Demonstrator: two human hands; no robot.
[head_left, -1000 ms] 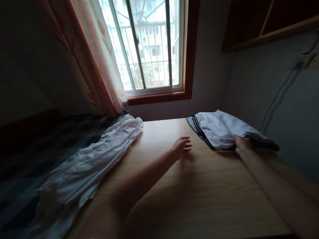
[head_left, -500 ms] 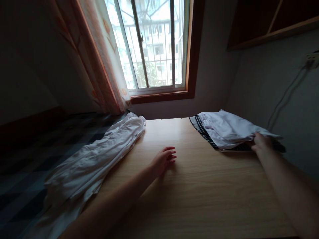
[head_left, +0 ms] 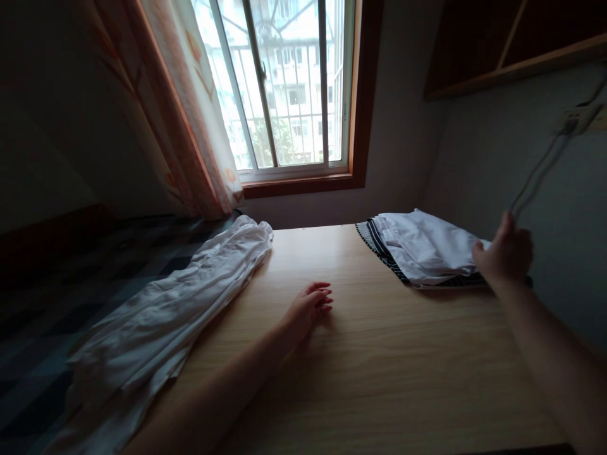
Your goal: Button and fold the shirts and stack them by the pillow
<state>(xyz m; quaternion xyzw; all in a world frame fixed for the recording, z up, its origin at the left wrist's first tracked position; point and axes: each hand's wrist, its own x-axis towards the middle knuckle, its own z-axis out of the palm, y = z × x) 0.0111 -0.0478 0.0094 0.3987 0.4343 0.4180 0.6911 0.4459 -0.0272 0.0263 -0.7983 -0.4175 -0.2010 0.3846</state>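
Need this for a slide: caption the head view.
Right hand by a folded white garment atop striped fabric, left hand over a wooden tabletop.

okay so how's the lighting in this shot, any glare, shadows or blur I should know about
Head view: the bright window is partly washed out, and a pale sheen lies on the far part of the tabletop; same head view, the left hand has a soft shadow beside it, the plaid bedding sinks into darkness, and the right hand looks slightly soft.
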